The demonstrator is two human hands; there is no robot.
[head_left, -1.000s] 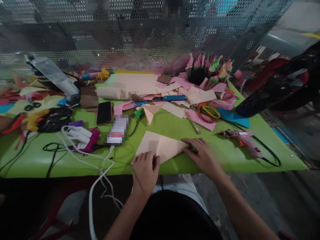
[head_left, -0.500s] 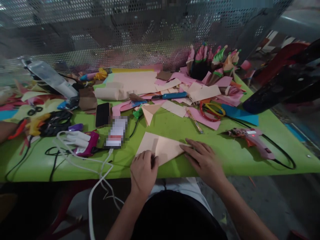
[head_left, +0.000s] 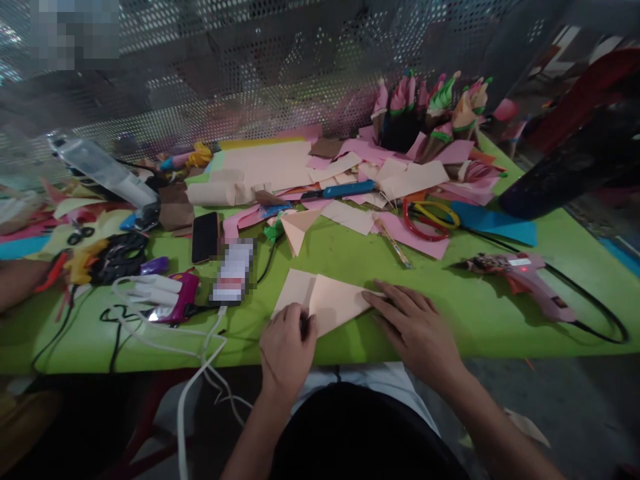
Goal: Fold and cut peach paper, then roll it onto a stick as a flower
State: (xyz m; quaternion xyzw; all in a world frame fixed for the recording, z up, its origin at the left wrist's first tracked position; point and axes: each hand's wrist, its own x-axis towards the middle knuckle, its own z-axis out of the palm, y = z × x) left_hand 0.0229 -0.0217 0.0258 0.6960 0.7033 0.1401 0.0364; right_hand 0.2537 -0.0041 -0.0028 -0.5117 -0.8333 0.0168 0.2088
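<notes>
A pale peach sheet of paper (head_left: 340,301), with one part folded over, lies on the green table in front of me. My left hand (head_left: 289,340) is closed on its near left edge, fingers curled and thumb close to them. My right hand (head_left: 415,323) rests on the paper's pointed right end, its fingers stretched out and lying flat. Just beyond the sheet is a small folded peach paper piece (head_left: 299,230). The underside of the sheet is hidden.
A pink glue gun (head_left: 537,283) lies at the right, its cord trailing. Phones (head_left: 206,237), white cables (head_left: 205,347) and a magenta box (head_left: 180,303) stand left. Behind are a blue cutter (head_left: 347,189), red-handled scissors (head_left: 425,227), paper scraps and paper cones. Another person's hand (head_left: 20,280) shows far left.
The view has shifted slightly, so the table's things appear a little displaced. Both hands keep nearly the same places on the paper.
</notes>
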